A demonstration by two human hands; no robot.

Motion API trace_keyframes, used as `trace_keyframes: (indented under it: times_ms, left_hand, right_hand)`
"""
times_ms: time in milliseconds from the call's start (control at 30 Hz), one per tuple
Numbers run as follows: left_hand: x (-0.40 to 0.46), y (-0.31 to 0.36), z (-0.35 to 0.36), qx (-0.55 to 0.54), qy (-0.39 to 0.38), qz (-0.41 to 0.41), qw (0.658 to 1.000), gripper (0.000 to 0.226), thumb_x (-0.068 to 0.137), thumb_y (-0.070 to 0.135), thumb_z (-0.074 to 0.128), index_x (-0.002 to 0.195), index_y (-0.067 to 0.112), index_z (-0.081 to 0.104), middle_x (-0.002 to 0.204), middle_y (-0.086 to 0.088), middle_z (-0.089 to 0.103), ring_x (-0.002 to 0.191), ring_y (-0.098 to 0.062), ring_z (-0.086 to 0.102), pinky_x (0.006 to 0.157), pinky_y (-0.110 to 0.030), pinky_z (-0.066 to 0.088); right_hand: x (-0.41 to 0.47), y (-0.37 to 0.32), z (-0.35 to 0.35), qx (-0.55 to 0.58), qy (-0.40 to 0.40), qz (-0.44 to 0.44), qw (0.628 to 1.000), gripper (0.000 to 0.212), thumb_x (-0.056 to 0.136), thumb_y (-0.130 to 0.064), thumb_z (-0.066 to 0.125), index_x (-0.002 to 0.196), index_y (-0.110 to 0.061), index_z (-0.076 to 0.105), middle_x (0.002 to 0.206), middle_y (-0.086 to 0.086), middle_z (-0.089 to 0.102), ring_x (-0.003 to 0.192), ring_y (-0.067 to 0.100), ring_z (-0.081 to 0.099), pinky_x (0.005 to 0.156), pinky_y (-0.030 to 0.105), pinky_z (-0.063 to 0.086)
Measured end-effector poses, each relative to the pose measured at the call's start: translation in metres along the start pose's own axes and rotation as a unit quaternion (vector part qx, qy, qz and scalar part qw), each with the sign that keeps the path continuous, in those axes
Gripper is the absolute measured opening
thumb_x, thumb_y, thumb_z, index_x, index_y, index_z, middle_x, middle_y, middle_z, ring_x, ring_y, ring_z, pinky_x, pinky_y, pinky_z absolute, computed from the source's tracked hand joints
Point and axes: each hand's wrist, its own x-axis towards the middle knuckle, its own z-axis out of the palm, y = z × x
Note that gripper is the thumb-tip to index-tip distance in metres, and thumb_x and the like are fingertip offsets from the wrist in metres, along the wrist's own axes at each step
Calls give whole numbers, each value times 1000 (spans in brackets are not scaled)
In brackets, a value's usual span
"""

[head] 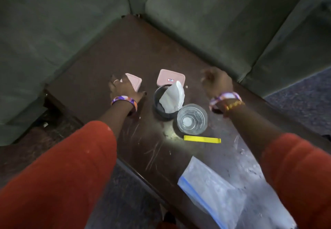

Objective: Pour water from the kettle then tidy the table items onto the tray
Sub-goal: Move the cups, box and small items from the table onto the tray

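On the dark wooden table (111, 53) my left hand (123, 89) lies over a small pink box (135, 82), fingers curled around its near side. A second pink box (170, 77) with a small label sits to its right. In front of that stands a black mesh cup (158, 106) holding a white paper napkin (172, 97). A clear glass (192, 119) with water stands just right of the cup. My right hand (217, 83) hovers blurred above the table at the right, fingers loosely curled, nothing seen in it. No kettle or tray is in view.
A yellow strip (202, 139) lies in front of the glass. A clear zip bag (211, 191) with a blue edge lies at the table's near right. A grey-green sofa (206, 22) wraps around the table's far sides. Carpet (304, 99) shows at right.
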Motion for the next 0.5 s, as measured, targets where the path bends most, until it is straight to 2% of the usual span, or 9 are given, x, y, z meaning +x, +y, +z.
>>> trace_keyframes:
  times_ms: [100, 200, 267, 367, 433, 500]
  left_hand:
    - [20, -6, 5, -17, -22, -31, 999, 99, 66, 50, 74, 140, 5, 27, 143, -23, 38, 135, -40, 32, 108, -46, 34]
    - [32, -12, 5, -86, -21, -45, 995, 83, 70, 36, 77, 132, -1, 37, 135, -23, 47, 126, -38, 44, 101, -42, 40]
    - [37, -20, 4, -96, -39, -54, 993, 80, 66, 36, 79, 130, 1, 45, 134, -21, 51, 125, -35, 48, 100, -40, 42]
    - [34, -26, -4, -164, -49, -87, 981, 79, 54, 38, 85, 120, 5, 59, 126, -16, 61, 118, -32, 56, 98, -44, 48]
    - [30, -19, -15, -247, -36, -108, 962, 76, 48, 35, 87, 113, 4, 63, 117, -13, 66, 108, -30, 62, 94, -46, 52]
    - [22, -2, -35, -354, -14, -96, 930, 74, 39, 37, 88, 104, 9, 67, 106, -8, 69, 96, -26, 66, 86, -46, 56]
  right_hand:
    - [45, -23, 22, -57, -140, -38, 988, 47, 89, -19, 57, 134, -14, 48, 135, 10, 56, 124, 25, 52, 99, 24, 40]
    - [62, -28, 49, -124, -177, -59, 975, 41, 88, -17, 57, 127, -7, 52, 134, 14, 55, 122, 30, 53, 96, 30, 43]
    - [68, -25, 61, -143, -182, -55, 971, 41, 84, -13, 61, 123, -4, 55, 130, 17, 58, 119, 32, 56, 96, 33, 46]
    - [73, -22, 54, -96, -176, -9, 980, 38, 79, -9, 65, 117, -5, 64, 119, 16, 66, 109, 28, 63, 92, 31, 50]
    - [74, -20, 38, -51, -143, 4, 988, 32, 78, -6, 65, 109, -8, 69, 109, 14, 70, 96, 20, 64, 83, 26, 48]
    - [71, -22, 17, 37, -81, 13, 996, 31, 77, -1, 64, 106, -8, 71, 92, 14, 72, 81, 15, 59, 78, 27, 49]
